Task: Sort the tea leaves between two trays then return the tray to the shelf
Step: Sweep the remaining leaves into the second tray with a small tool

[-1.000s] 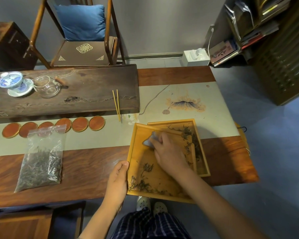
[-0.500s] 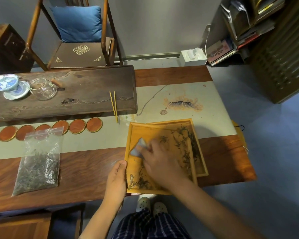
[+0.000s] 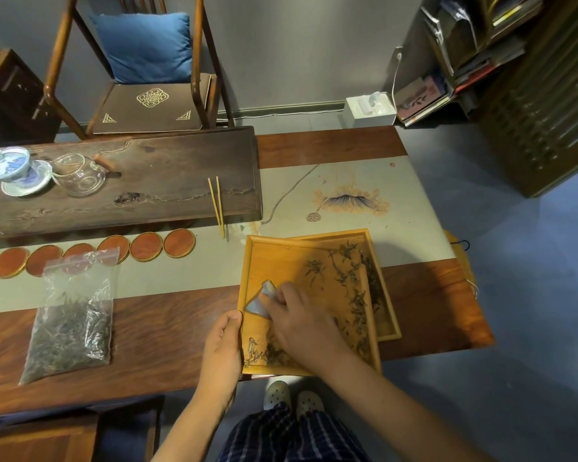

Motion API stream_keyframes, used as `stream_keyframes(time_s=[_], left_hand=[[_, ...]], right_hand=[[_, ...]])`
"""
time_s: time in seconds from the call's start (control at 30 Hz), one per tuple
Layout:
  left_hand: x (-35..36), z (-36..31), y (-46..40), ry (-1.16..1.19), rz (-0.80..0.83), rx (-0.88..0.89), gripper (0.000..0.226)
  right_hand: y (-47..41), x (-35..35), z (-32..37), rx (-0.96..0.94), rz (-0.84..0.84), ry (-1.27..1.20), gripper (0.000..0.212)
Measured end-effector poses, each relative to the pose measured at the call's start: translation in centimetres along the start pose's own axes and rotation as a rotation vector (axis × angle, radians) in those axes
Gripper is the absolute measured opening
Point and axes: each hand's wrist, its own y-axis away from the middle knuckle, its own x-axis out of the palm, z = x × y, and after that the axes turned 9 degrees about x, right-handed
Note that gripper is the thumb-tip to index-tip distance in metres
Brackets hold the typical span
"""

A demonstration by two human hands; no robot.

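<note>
The upper bamboo tray (image 3: 274,261) is seen tilted over the lower bamboo tray (image 3: 386,315), its right edge resting inside the lower one, near the front edge of the counter (image 3: 167,331). Its left rim is gripped by the left hand (image 3: 222,348), thumb curled over the edge. A small pale scraper card (image 3: 259,303) is pinched in the right hand (image 3: 301,323) and held against the tray floor. Loose tea leaves (image 3: 347,281) are spread along the right side of the upper tray, and some already lie in the lower tray; a dark clump is left at the near left corner.

Several risks may be judged from this. The upper tray's near edge is seen to overhang the counter edge, so a slackened grip could let it slide towards the floor. A hard sweep could flick leaves over the rim onto the painted table runner (image 3: 347,181). Leaves could also be crushed under a firmly pressed card. The shelf is not clearly identified.
</note>
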Motion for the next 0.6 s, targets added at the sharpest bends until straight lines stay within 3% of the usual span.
stream_keyframes(time_s=[0.37,0.6], left_hand=[[-0.7,0.1,0.5,-0.088,0.010,0.013,0.033],[-0.7,0.5,0.5,-0.062,0.000,0.003,0.034]], right_hand=[[-1.2,0.2,-5.9,0.268,0.061,-0.019,0.034],[-2.6,-1.1,-2.4,0.258,-0.044,-0.116,0.028]])
